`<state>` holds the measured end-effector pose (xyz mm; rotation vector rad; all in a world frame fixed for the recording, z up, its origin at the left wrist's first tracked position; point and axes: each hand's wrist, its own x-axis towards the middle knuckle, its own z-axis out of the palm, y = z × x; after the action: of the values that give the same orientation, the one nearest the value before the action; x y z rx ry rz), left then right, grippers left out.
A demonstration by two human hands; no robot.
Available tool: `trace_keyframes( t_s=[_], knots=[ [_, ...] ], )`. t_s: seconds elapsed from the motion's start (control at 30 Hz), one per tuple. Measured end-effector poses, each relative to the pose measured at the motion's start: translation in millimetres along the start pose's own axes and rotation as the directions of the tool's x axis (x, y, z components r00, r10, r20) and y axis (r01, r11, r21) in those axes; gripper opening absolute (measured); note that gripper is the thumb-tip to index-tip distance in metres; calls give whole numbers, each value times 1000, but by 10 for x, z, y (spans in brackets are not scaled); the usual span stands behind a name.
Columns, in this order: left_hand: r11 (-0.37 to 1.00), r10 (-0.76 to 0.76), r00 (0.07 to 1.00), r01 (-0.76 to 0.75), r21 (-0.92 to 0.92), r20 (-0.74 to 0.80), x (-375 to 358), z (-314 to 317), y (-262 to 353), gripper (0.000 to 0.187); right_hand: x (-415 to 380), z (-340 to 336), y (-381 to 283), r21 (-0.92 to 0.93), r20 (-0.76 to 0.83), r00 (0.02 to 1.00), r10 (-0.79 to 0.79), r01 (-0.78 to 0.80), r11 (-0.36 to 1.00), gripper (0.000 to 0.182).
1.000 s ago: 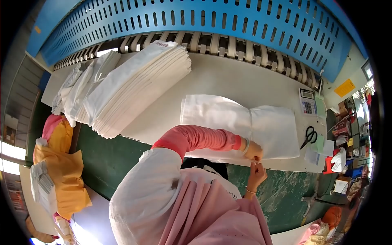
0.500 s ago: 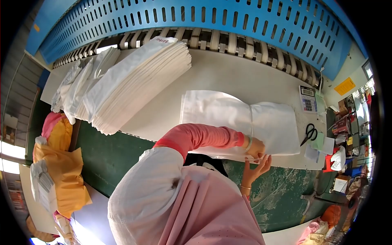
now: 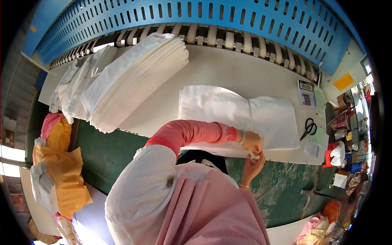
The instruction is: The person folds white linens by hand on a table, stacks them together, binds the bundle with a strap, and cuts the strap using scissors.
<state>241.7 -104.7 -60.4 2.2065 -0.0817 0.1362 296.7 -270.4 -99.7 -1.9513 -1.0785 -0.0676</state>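
Observation:
A folded bundle of white cloth (image 3: 216, 104) lies on the pale table. A thin tie strip crosses it and pinches it in at the middle. My left hand (image 3: 251, 142), at the end of a pink sleeve, is closed at the bundle's near edge, its fingers pinched around the strip. Just below it my right hand (image 3: 252, 167) comes up from the near side, thumb and fingertips pressed together on the strip's end. The two hands nearly touch, and the strip between them is mostly hidden by fingers.
A tall stack of folded white cloth (image 3: 134, 77) lies at the left. Black scissors (image 3: 309, 128), a calculator (image 3: 306, 94) and paper slips (image 3: 312, 149) lie at the right. Behind stands a blue slotted machine guard (image 3: 196, 12) over a row of belts (image 3: 228, 38). Orange cloth (image 3: 67, 175) hangs at left.
My left hand has moved slightly up and left, and my right-hand fingers have closed in from a looser spread. The view has shifted a little; the cloth bundle stays in place.

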Motion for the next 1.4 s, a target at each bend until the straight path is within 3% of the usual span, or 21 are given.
trace_keyframes(
  t_s=[0.07,0.17,0.27,0.37,0.47,0.57,0.67,0.7,0.77,0.87,0.97,1.07,1.13,1.2,1.27,1.3,1.4],
  knots=[
    [991,-71,996,75,115,-46,-25,2,101,14,-9,54,-35,-34,-21,986,167,-167,985,33],
    [971,-218,949,234,48,-230,-38,46,113,12,2,94,26,-29,-32,967,252,-253,967,27],
    [954,-270,894,298,24,-358,17,117,-1,9,-4,93,-37,-41,-151,977,153,-161,986,20],
    [930,-362,887,325,-171,-285,67,68,2,7,17,98,-3,-144,-118,992,38,-55,988,15],
    [929,-365,895,366,-44,-257,160,107,-99,7,44,116,54,-161,-141,984,-105,82,984,13],
    [884,-467,864,457,-96,-191,140,66,-32,12,69,61,1,-134,-110,984,-143,128,983,11],
    [968,-145,898,216,130,-415,-53,13,213,18,24,132,289,157,105,989,104,-120,980,13],
    [963,-28,925,127,237,-380,-131,13,193,19,41,79,254,386,211,956,203,-272,881,14],
    [902,209,942,-81,424,-264,-265,21,94,20,112,-47,118,698,446,845,295,-535,476,18],
    [804,406,858,-173,570,-313,-291,74,57,16,128,-27,100,711,524,788,322,-614,344,23],
    [794,410,862,-177,582,-297,-233,85,134,13,164,-104,17,696,526,783,333,-621,362,23],
    [775,393,868,-136,617,-302,-205,133,145,15,124,-101,168,634,473,813,339,-581,511,23],
    [750,354,892,-90,656,-282,-197,196,84,16,183,-69,114,436,287,919,272,-378,817,20],
    [744,299,929,-84,663,-218,-172,174,76,15,260,-85,83,175,111,990,83,-102,979,16],
    [764,195,967,-44,644,-165,-175,160,93,14,321,-133,48,-113,-19,979,-204,200,973,13],
    [763,159,975,-21,647,-156,-184,180,111,12,348,-181,10,-166,48,980,-192,197,966,8],
    [770,67,995,-8,638,-68,-181,219,-64,12,320,-53,439,-370,56,991,-121,134,919,6]
  ],
)
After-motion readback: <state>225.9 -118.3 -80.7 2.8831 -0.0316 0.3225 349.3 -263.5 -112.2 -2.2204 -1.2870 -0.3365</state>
